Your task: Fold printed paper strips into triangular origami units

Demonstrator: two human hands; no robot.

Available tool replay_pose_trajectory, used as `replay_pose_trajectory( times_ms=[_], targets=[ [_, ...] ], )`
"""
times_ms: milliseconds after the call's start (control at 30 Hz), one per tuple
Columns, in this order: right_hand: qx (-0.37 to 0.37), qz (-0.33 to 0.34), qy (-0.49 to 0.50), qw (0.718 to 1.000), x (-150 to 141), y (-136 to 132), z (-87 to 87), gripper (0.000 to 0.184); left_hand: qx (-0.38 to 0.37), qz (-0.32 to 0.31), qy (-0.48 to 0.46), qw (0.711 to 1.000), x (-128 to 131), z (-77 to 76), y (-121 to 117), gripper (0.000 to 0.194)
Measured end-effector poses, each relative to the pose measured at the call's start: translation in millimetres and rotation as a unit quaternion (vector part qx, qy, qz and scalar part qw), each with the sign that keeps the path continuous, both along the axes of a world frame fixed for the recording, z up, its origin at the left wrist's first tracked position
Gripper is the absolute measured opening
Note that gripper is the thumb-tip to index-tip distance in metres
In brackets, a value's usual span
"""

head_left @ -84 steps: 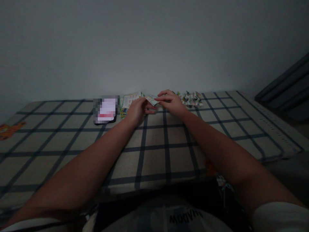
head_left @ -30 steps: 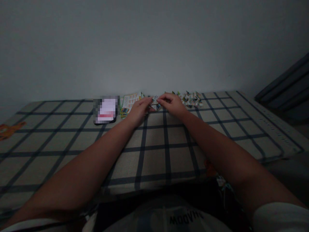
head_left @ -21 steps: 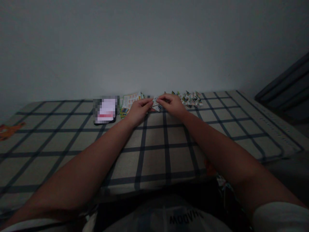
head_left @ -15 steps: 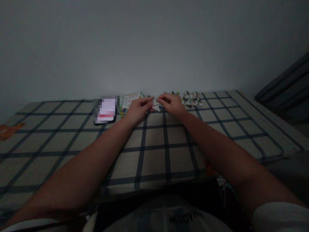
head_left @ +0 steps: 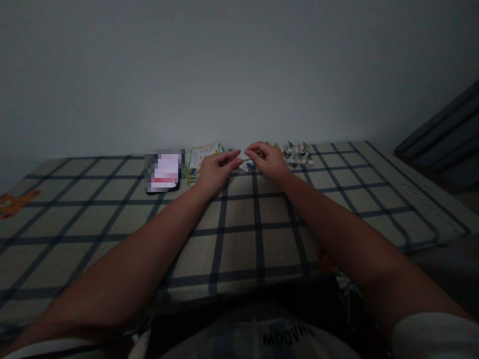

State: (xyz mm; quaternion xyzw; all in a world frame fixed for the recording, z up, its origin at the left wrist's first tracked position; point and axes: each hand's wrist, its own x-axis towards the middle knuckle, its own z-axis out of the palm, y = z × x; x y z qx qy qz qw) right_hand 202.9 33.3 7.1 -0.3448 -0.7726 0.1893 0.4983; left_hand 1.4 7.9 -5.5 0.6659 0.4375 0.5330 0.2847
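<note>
A small piece of folded printed paper (head_left: 246,166) is between my two hands near the far side of the table. My left hand (head_left: 215,172) has its thumb and forefinger closed on the paper's left edge. From the other side, my right hand (head_left: 270,160) pinches the paper's upper part between thumb and fingertips. Left of my left hand lies a stack of printed paper sheets (head_left: 202,155). Several small folded paper pieces (head_left: 298,153) are heaped just beyond my right hand, which hides part of them.
A phone (head_left: 164,172) with a blurred-out screen lies left of the sheets. The table has a checked cloth (head_left: 239,209) and stands against a grey wall (head_left: 239,75). An orange printed figure (head_left: 17,203) shows on the cloth at far left. Dark folded fabric (head_left: 445,129) hangs at right.
The fingers of both hands have shifted slightly on the folded paper. My left thumb and forefinger are a little further apart, and more of the paper's upper part shows.
</note>
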Motion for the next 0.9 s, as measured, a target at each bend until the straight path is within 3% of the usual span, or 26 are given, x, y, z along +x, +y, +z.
replay_pose_trajectory(
  times_ms=[233, 467, 633, 900],
  targets=[
    [-0.086, 0.039, 0.052, 0.994, -1.8, 4.2, -4.1, 0.035, -0.007, 0.0, -0.015, 1.0, 1.2, 0.5, 0.1, 0.043],
    [-0.06, 0.0, -0.027, 0.998, 0.2, 1.5, 2.4, 0.032, -0.029, -0.022, -0.021, 0.999, 1.6, 2.0, -1.5, 0.051],
    [-0.066, 0.018, -0.064, 0.996, -0.7, 1.9, 2.0, 0.03, -0.074, -0.043, 0.008, 0.996, 0.7, 1.8, -3.6, 0.038],
    [-0.137, 0.066, 0.029, 0.988, -3.3, 2.5, -2.3, 0.048, -0.076, 0.003, -0.065, 0.995, 2.5, 4.7, -1.1, 0.043]
  ],
)
